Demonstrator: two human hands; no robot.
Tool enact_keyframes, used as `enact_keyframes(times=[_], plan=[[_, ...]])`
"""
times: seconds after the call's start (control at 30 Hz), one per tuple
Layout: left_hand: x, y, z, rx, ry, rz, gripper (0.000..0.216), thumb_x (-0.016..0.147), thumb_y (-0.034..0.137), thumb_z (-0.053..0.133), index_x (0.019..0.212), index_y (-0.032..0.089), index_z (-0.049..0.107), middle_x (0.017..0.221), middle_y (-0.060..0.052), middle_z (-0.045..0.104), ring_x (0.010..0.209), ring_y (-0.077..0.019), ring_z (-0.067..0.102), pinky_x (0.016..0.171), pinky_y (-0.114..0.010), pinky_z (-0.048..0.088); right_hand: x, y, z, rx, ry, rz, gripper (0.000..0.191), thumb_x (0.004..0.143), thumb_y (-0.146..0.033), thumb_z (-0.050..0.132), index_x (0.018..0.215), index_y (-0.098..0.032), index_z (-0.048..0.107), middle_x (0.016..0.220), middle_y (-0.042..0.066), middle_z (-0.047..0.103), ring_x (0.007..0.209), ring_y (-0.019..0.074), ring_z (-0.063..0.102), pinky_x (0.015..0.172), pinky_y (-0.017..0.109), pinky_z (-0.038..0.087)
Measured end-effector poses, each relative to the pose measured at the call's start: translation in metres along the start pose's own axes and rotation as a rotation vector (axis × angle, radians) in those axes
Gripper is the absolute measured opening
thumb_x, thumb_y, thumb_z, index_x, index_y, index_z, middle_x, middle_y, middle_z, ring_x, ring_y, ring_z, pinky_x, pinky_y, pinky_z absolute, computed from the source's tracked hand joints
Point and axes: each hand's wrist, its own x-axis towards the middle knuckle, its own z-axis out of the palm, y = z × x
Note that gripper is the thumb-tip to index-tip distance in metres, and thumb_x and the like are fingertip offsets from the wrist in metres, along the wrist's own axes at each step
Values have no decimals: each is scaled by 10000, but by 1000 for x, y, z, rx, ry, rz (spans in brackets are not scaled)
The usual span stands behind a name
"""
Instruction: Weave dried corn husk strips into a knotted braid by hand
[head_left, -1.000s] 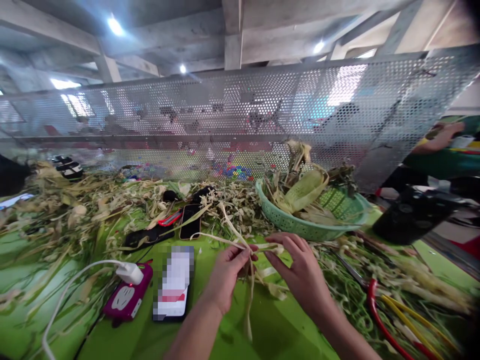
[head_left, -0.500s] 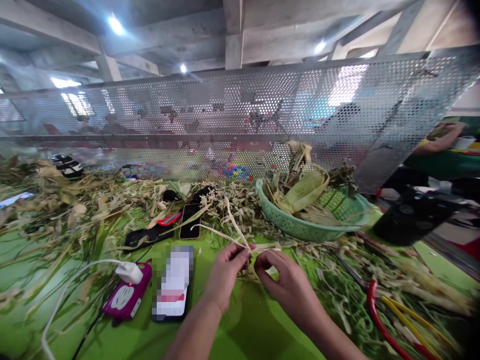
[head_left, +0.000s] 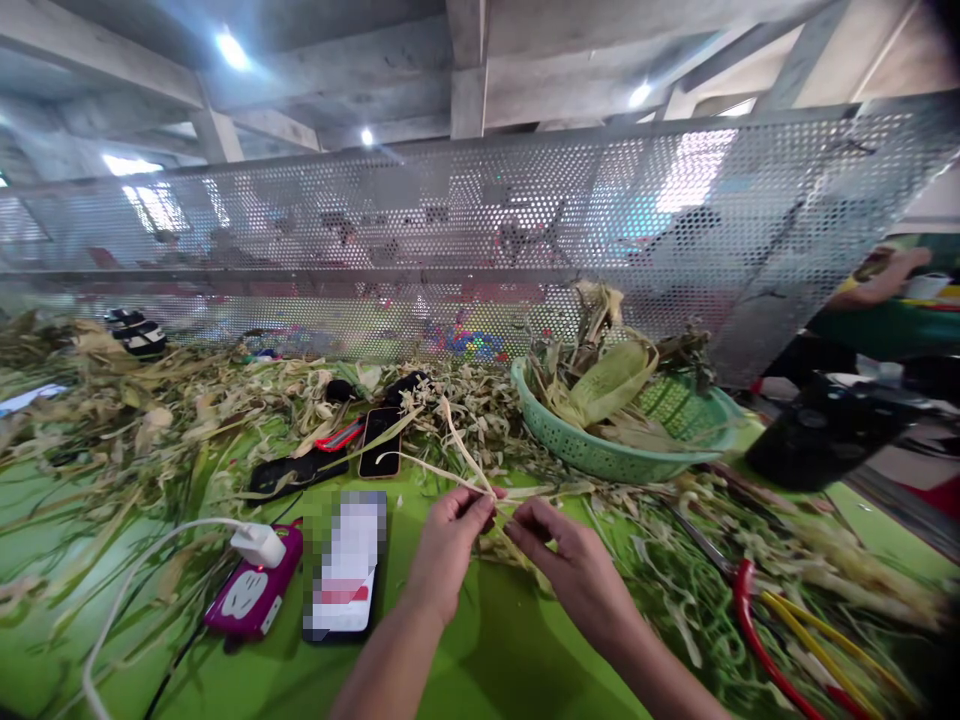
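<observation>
You are pinching the pale corn-husk strips between the thumb and fingers of your left hand, the tips clamped together on the spot where the strips are crossing, above the green tabletop. Your right hand has been coming in from farther right over the last second, and is now hovering just beside the left; the length that was hanging below your left hand is no longer showing there. That is probably bringing both hands to work on the same crossing, with the left one steadying it. Your right thumb and forefinger are curling toward each other, but the view is too soft to tell whether they are closing on a strip. Two free ends are reaching up and away from your left hand toward the heap of husk scraps. Beyond your right hand, a green perforated plastic basket is holding dry husks, with one broad, greenish husk leaf leaning on top and others sticking up behind it.
</observation>
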Motion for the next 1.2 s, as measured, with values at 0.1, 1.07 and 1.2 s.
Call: enact_keyframes(times=[0.1, 1.07, 1.2], plan=[[0, -3, 1, -96, -21, -12, 245, 758, 333, 706, 908, 142, 736, 773, -25, 636, 689, -101, 487, 659, -211, 383, 1, -2, -4, 86, 25, 18, 223, 863, -345, 541, 685, -212, 523, 672, -18, 555, 655, 157, 510, 600, 231, 377], [-7, 0, 8, 252, -147, 170, 288, 830, 429, 599, 968, 180, 639, 915, -46, 657, 883, -200, 562, 827, -291, 419, 1, -1, -1, 531, 317, 30, 235, 723, -390, 731, 668, -181, 638, 664, 12, 600, 661, 174, 534, 632, 261, 425], [-9, -1, 10, 268, -141, 175, 301, 836, 435, 588, 992, 185, 645, 939, -53, 665, 886, -206, 570, 834, -298, 426, 4, 3, -1, 606, 262, 87, 251, 706, -418, 740, 704, -183, 650, 701, 21, 626, 691, 185, 555, 658, 272, 442]])
